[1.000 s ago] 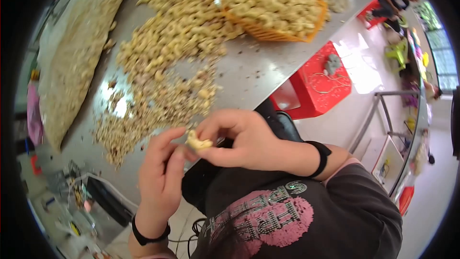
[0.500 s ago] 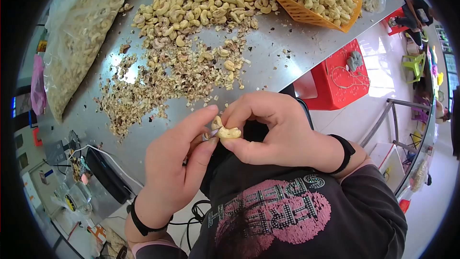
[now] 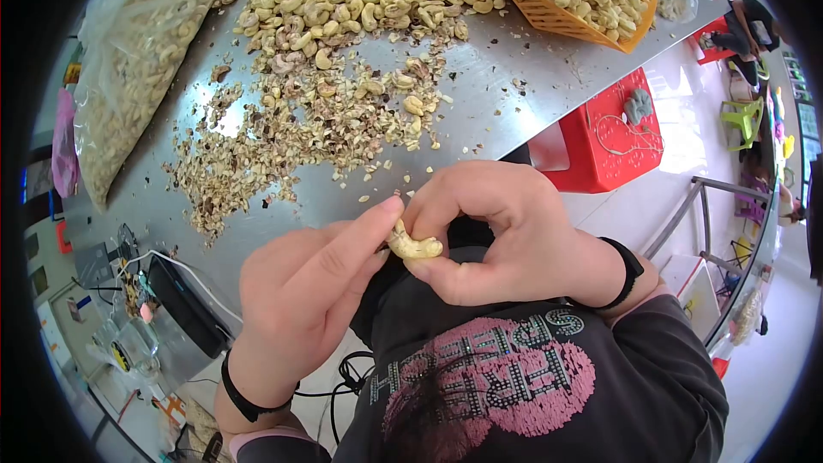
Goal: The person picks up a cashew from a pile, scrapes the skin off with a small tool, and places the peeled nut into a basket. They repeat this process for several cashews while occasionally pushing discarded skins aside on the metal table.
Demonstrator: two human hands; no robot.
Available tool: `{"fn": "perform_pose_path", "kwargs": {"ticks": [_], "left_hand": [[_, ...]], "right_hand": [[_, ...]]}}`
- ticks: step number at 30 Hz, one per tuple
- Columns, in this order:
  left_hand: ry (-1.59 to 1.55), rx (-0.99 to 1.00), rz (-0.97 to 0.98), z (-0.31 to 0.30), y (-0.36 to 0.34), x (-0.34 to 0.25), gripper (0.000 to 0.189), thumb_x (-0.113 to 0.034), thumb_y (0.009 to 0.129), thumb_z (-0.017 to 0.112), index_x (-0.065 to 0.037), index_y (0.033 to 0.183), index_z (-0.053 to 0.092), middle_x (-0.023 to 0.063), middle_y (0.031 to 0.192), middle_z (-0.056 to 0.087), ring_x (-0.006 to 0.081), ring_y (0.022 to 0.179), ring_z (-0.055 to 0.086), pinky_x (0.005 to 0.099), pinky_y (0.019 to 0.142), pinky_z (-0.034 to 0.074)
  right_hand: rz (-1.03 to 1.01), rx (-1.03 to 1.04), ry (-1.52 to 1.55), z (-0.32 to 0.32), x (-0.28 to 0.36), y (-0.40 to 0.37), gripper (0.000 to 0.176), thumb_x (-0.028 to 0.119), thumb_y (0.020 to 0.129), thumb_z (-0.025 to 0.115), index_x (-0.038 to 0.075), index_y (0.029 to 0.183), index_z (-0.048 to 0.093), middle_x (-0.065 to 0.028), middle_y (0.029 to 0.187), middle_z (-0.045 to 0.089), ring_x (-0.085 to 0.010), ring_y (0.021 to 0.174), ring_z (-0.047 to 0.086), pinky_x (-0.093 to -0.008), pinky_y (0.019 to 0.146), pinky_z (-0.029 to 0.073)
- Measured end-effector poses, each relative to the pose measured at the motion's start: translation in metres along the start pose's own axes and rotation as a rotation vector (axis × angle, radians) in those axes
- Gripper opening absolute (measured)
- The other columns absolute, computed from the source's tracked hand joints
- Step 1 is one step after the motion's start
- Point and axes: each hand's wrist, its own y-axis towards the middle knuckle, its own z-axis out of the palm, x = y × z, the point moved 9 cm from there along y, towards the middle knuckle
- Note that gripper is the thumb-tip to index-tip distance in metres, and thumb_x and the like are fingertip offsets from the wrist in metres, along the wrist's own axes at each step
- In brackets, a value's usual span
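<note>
- Bag of cashews (image 3: 129, 60): lies along the table's left side.
- Left hand (image 3: 300, 291): closed narrow, forefinger and thumb pinching the cashew's left end.
- Husk scraps (image 3: 291, 137): spread mid-table, short of the near edge.
- Cashew (image 3: 415, 245): held just off the table's near edge, above the lap. Long axis runs left to right, right end slightly lower.
- Right hand (image 3: 506, 236): fingers curled, gripping the cashew's right end.
- Table (image 3: 514, 111): bare strip along the near edge.
- Orange basket (image 3: 557, 24): sits at the far right.
</note>
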Motion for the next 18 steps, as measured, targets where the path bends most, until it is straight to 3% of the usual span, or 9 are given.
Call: {"fn": "perform_pose_path", "kwargs": {"ticks": [6, 8, 9, 11, 14, 16, 18], "left_hand": [[0.023, -0.023, 0.051, -0.002, -0.001, 0.001, 0.038, 0.001, 0.068, 0.061, -0.007, 0.105, 0.058, 0.0088, 0.075, 0.061, 0.0169, 0.057, 0.055, 0.0241, 0.050, 0.043], [-0.336, 0.058, -0.244, 0.009, -0.008, 0.025, 0.031, -0.001, 0.076, 0.055, -0.006, 0.106, 0.057, 0.0068, 0.075, 0.061, 0.0105, 0.054, 0.052, 0.0209, 0.049, 0.041], [-0.336, 0.058, -0.245, 0.008, -0.008, 0.024, 0.031, -0.001, 0.076, 0.055, -0.006, 0.106, 0.057, 0.0068, 0.075, 0.061, 0.0105, 0.054, 0.052, 0.0209, 0.049, 0.041], [-0.788, 0.072, -0.614, 0.022, -0.022, 0.045, 0.026, -0.003, 0.083, 0.048, -0.005, 0.107, 0.056, 0.0038, 0.075, 0.061, 0.0047, 0.054, 0.047, 0.0174, 0.048, 0.039], [-0.802, 0.064, -0.561, 0.021, -0.019, 0.045, 0.027, -0.004, 0.083, 0.046, -0.003, 0.109, 0.054, 0.0035, 0.075, 0.060, 0.0029, 0.053, 0.044, 0.0156, 0.048, 0.037], [-0.738, 0.075, -0.532, 0.021, -0.019, 0.047, 0.029, -0.005, 0.083, 0.047, -0.002, 0.111, 0.052, 0.0046, 0.075, 0.060, 0.0031, 0.054, 0.045, 0.0155, 0.049, 0.037], [-0.675, 0.085, -0.501, 0.020, -0.019, 0.046, 0.031, -0.005, 0.083, 0.047, -0.002, 0.113, 0.050, 0.0058, 0.075, 0.060, 0.0032, 0.055, 0.046, 0.0155, 0.049, 0.037]], "right_hand": [[0.130, 0.017, 0.174, 0.005, -0.012, -0.003, 0.010, 0.005, 0.064, 0.063, 0.005, 0.068, 0.054, 0.0003, 0.056, 0.052, -0.0076, 0.053, 0.053, -0.0216, 0.051, 0.040], [0.158, 0.021, 0.217, 0.006, -0.015, -0.003, 0.010, 0.005, 0.065, 0.063, 0.004, 0.068, 0.054, 0.0005, 0.057, 0.052, -0.0064, 0.053, 0.053, -0.0207, 0.052, 0.040], [0.166, 0.024, 0.240, 0.007, -0.015, -0.003, 0.010, 0.006, 0.065, 0.063, 0.004, 0.069, 0.054, 0.0003, 0.058, 0.052, -0.0059, 0.054, 0.053, -0.0200, 0.052, 0.040], [0.177, 0.028, 0.263, 0.007, -0.016, -0.003, 0.010, 0.006, 0.066, 0.063, 0.003, 0.070, 0.054, 0.0001, 0.060, 0.053, -0.0053, 0.055, 0.053, -0.0193, 0.052, 0.040], [0.174, 0.048, 0.276, 0.006, -0.016, -0.002, 0.010, 0.005, 0.067, 0.063, 0.002, 0.071, 0.054, -0.0003, 0.063, 0.053, -0.0052, 0.056, 0.053, -0.0189, 0.052, 0.040], [0.306, 0.172, 0.299, 0.013, -0.020, -0.005, 0.014, -0.001, 0.070, 0.062, -0.002, 0.079, 0.052, -0.0086, 0.083, 0.056, -0.0134, 0.079, 0.055, -0.0244, 0.073, 0.043], [0.294, 0.169, 0.307, 0.013, -0.019, -0.004, 0.014, -0.001, 0.070, 0.062, -0.002, 0.079, 0.052, -0.0087, 0.084, 0.056, -0.0134, 0.080, 0.055, -0.0245, 0.073, 0.043]]}}
